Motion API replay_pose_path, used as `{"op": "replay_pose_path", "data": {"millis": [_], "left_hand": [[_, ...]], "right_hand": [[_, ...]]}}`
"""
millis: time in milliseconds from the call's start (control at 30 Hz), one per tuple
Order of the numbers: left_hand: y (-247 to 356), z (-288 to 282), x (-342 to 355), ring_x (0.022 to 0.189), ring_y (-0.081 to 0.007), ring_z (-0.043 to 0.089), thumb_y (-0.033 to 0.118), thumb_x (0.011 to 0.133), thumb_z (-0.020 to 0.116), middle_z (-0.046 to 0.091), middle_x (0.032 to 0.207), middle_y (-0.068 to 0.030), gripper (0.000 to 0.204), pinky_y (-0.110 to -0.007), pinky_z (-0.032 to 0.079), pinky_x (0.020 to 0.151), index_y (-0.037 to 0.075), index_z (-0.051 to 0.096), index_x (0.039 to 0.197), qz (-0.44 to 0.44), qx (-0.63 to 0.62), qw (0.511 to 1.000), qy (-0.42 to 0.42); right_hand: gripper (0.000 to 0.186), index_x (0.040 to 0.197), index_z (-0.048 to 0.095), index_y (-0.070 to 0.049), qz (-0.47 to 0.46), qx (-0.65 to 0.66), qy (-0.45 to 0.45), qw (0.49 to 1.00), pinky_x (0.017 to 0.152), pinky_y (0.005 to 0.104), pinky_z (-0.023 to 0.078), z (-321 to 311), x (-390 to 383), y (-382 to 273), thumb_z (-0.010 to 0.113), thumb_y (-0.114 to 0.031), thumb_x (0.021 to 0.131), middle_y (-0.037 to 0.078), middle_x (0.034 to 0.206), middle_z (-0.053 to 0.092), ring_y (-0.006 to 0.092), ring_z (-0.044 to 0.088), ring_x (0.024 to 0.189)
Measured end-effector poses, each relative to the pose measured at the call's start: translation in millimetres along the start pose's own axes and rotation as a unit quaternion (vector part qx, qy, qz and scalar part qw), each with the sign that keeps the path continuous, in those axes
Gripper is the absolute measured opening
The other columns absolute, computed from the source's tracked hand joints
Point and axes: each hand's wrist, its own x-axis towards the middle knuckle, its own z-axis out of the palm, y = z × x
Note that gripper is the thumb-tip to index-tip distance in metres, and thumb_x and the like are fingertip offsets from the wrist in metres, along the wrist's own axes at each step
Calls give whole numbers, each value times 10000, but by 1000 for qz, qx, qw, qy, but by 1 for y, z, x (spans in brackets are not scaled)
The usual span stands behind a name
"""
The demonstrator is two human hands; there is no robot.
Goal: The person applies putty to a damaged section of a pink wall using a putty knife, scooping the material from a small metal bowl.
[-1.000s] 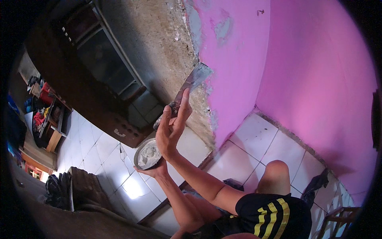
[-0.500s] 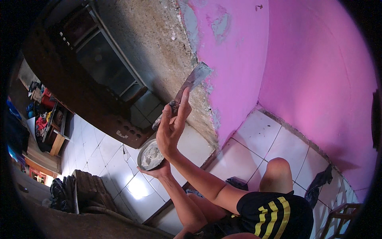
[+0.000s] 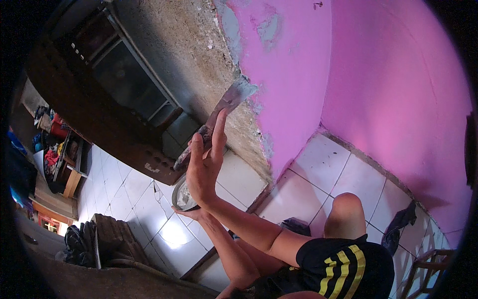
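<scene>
My right hand [image 3: 203,172] grips a putty knife [image 3: 230,102] by its worn handle, with the index finger stretched along the blade. The blade's tip carries grey paste and rests at or close to the edge of the pink wall [image 3: 294,65], where the paint meets bare rough plaster [image 3: 181,45]. Below it, my left hand [image 3: 197,215] supports a shallow round metal dish [image 3: 182,198] of whitish-grey paste from underneath. My right hand partly covers the dish. Smears of grey filler [image 3: 269,27] mark the pink paint higher up.
A dark wooden door or panel [image 3: 99,114] stands to the left. White tiles [image 3: 318,159] cover the floor, with a black plastic bag [image 3: 400,226] by the wall and a small wooden stool [image 3: 430,271] at lower right. Clothes and boxes [image 3: 55,149] are piled at far left.
The putty knife and my right hand have moved slightly left and down in view. My right hand now covers more of the paste dish. Both grips are unchanged.
</scene>
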Motion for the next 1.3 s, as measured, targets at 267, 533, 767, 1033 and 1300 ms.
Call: {"op": "replay_pose_path", "data": {"millis": [267, 533, 767, 1033, 1300], "left_hand": [[1, -7, 5, 1318, -377, 388, 764, 750, 421, 434, 1419, -151, 910, -582, 306, 1091, 105, 445, 1378, 29, 38, 998, -33], [-5, 33, -18, 1342, -420, 313, 774, 656, 531, 380, 1452, -141, 946, -766, 195, 1014, 187, 432, 1392, -116, -60, 991, -12], [-4, 41, -25, 1355, -416, 299, 783, 701, 493, 344, 1481, -118, 915, -767, 204, 1016, 218, 401, 1415, -155, -50, 986, -39], [-5, 28, -26, 1317, -394, 369, 756, 769, 473, 390, 1456, -123, 852, -712, 245, 1046, 180, 432, 1396, -184, -51, 980, -48], [-11, 29, -24, 1280, -378, 414, 784, 789, 408, 436, 1417, -102, 845, -662, 299, 1044, 179, 451, 1378, -208, -67, 976, -12]], "right_hand": [[640, 1531, 142, -90, 67, 75, -49, 994, 695, 229, 406, -21, -10, -34, 474, -122, 985, 18, 863, 475, 88, 433, 735], [542, 1449, 291, -5, 64, 103, -168, 978, 543, 202, 389, -102, 17, -67, 513, -61, 958, 17, 976, 499, 44, 442, 649], [413, 1382, 421, -28, 157, -66, -277, 946, 401, 216, 414, -161, 67, -117, 429, -208, 1010, 97, 866, 618, 75, 516, 491], [443, 1360, 439, 0, 260, -285, -420, 821, 372, 220, 406, -159, 104, -161, 414, -266, 1006, 102, 822, 620, 90, 507, 422], [388, 1306, 447, 13, 293, -276, -393, 827, 380, 253, 447, -125, 94, -164, 373, -210, 997, 90, 821, 597, 119, 523, 431]]}}
